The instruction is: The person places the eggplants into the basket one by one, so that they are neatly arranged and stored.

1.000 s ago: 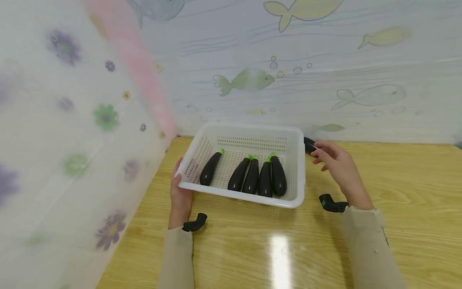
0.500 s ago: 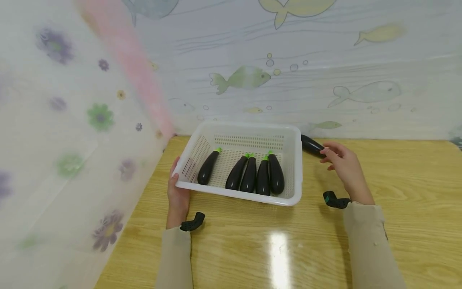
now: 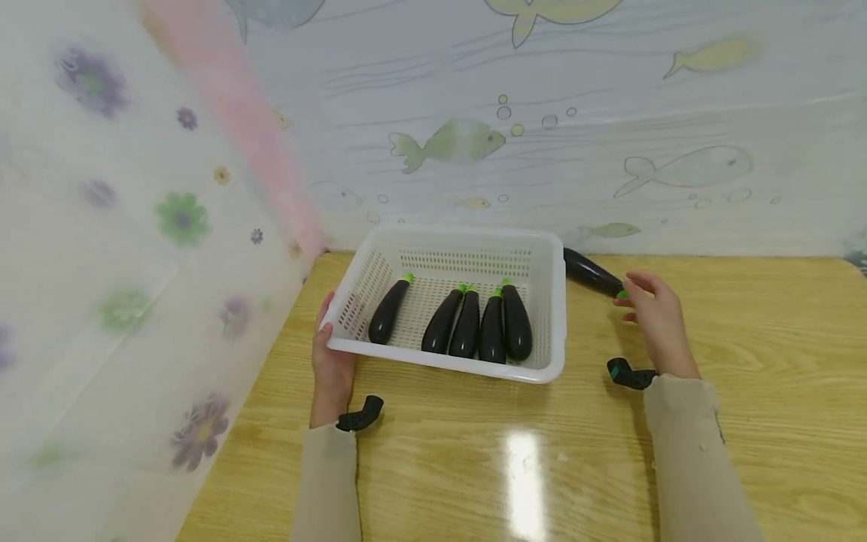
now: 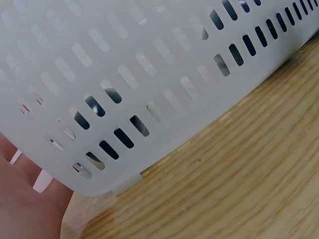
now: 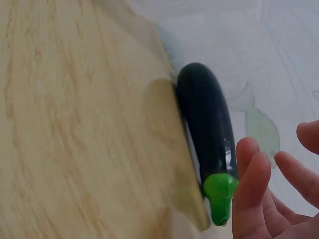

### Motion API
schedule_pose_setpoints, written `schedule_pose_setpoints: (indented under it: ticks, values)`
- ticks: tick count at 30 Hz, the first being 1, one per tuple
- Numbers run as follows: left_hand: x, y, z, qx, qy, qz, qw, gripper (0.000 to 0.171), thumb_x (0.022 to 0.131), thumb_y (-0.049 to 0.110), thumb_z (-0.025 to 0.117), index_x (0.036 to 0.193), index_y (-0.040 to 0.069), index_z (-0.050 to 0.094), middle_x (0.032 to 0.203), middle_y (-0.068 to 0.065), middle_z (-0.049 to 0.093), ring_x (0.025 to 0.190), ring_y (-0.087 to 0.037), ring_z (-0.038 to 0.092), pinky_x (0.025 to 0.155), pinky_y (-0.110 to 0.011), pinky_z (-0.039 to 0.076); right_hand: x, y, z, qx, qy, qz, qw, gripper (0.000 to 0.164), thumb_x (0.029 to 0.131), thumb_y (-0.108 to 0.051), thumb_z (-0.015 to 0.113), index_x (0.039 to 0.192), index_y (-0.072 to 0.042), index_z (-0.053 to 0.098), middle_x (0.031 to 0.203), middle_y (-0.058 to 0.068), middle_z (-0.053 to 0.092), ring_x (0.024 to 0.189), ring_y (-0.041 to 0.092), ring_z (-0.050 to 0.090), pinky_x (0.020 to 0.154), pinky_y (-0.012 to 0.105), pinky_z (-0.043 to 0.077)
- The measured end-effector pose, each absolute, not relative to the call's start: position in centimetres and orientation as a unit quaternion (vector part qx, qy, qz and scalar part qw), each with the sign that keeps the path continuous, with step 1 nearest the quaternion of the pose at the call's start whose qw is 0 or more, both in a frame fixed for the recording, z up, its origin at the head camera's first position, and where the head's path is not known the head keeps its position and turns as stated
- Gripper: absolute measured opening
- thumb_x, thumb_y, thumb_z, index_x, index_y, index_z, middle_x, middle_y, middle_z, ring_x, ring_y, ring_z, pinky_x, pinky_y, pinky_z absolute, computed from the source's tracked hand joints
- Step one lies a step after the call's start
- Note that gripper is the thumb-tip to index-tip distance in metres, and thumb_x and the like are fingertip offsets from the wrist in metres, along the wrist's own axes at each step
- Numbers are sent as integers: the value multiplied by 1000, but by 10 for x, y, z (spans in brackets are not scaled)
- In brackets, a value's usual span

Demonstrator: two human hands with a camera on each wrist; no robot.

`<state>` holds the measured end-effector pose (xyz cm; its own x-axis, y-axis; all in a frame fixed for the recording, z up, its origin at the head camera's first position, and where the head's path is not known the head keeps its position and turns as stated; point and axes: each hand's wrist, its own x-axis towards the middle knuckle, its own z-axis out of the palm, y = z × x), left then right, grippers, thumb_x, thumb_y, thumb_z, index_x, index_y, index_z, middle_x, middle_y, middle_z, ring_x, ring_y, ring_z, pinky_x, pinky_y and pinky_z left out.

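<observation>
A white plastic basket [image 3: 433,361] with slotted walls holds several dark eggplants [image 3: 518,324] with green stem ends. My left hand [image 3: 332,369] grips its left front corner, thumb on the rim and the other fingers outside the wall; the left wrist view shows the slotted side close over the wooden table. Another eggplant [image 3: 591,271] lies behind the basket's right side, its far end hidden by the basket in the head view. My right hand [image 3: 657,316] is beside this eggplant's green stem end [image 5: 219,194], fingers loosely bent and spread, nothing pinched between them.
A wooden table [image 3: 447,467] runs under everything. Behind it stands a wall covering [image 3: 582,173] printed with fish, and a flowered covering [image 3: 135,324] borders the left side. Black wrist-worn devices [image 3: 630,374] sit at both cuffs.
My right hand has slid rightward along the eggplant beside the basket, baring more of its body and its green end. The left hand keeps its grip on the basket.
</observation>
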<state>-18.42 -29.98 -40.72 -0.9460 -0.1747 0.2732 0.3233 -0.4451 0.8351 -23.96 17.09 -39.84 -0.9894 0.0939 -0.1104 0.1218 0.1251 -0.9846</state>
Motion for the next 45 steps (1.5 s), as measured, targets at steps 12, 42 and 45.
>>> schedule_pose_setpoints:
  ticks: [12,42,45]
  values:
    - [-184,-298,-407,-52,-499,-851,154,60,91,29,39,147,14,20,143,-2,34,129,-21,33,104,-39,23,-243,171,-414,29,689,-722,60,74,94,-30,48,147,-2,5,142,23,24,83,1,61,72,19,50]
    - [-187,-299,-409,-76,-495,-853,148,55,91,30,41,144,20,29,143,-4,34,130,-23,31,105,-39,24,-248,174,-423,60,855,-513,46,60,93,-33,48,143,-4,31,122,24,51,74,17,58,83,39,43]
    - [-187,-300,-409,-70,-495,-853,149,56,91,30,41,145,19,27,142,-4,35,129,-23,32,104,-38,25,-247,177,-422,53,874,-481,51,62,93,-37,47,143,-4,31,137,28,37,68,23,54,86,46,35]
